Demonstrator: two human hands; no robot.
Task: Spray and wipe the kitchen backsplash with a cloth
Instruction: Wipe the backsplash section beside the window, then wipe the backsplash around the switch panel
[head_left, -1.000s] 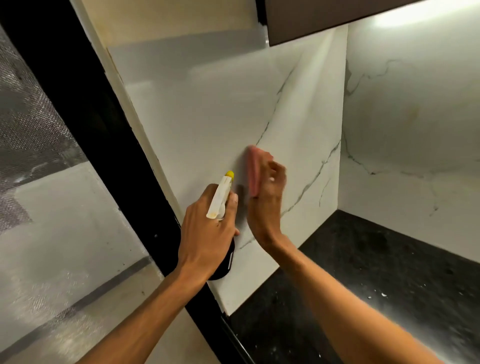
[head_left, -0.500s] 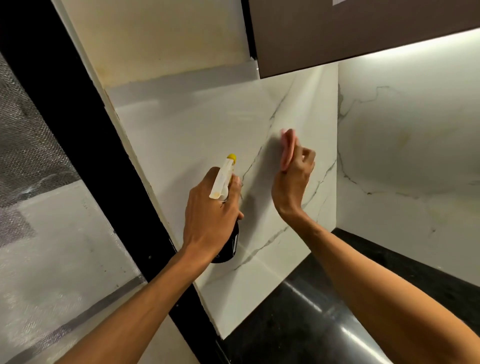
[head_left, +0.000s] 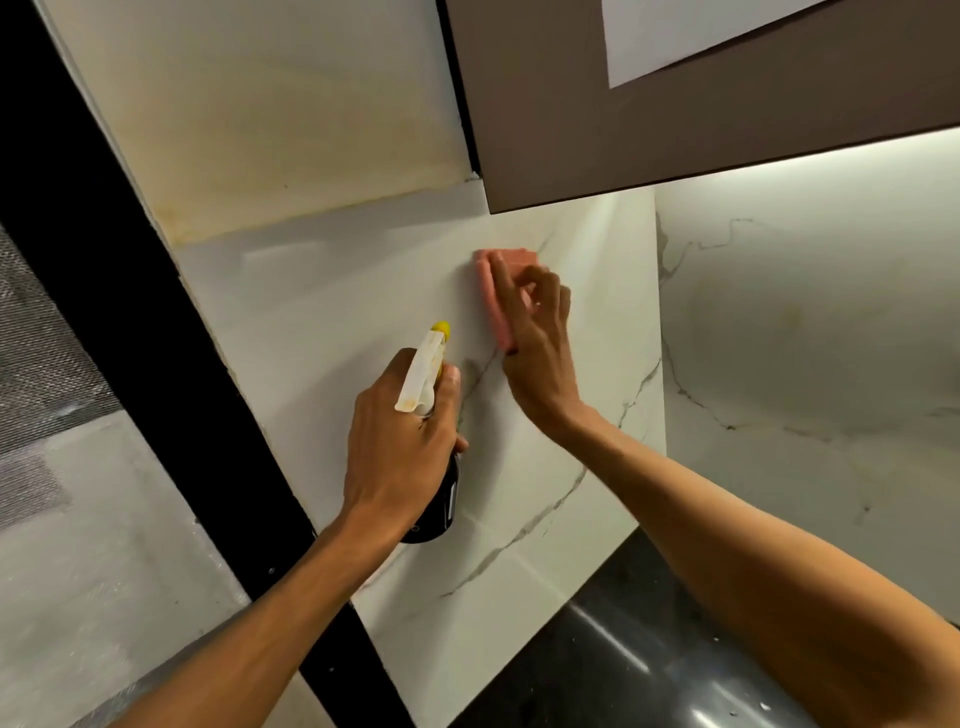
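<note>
The white marble-veined backsplash (head_left: 337, 291) fills the middle of the head view and turns a corner at the right. My right hand (head_left: 540, 353) presses a folded pink cloth (head_left: 493, 291) flat against the tile, high up, just under the cabinet. My left hand (head_left: 400, 447) grips a spray bottle (head_left: 423, 379) with a white trigger head and a yellow nozzle. The nozzle points up at the wall, just left of the cloth. The bottle's dark body shows below my palm.
A brown overhead cabinet (head_left: 649, 104) hangs directly above the cloth. A black frame (head_left: 130, 322) borders the backsplash on the left, with mesh and grey floor beyond. The dark glossy countertop (head_left: 623, 665) lies below. The second marble wall (head_left: 810, 332) stands at the right.
My right hand has slid the pink cloth upward along the tile toward the cabinet. My left hand with the spray bottle has stayed in about the same place. The view has tilted upward.
</note>
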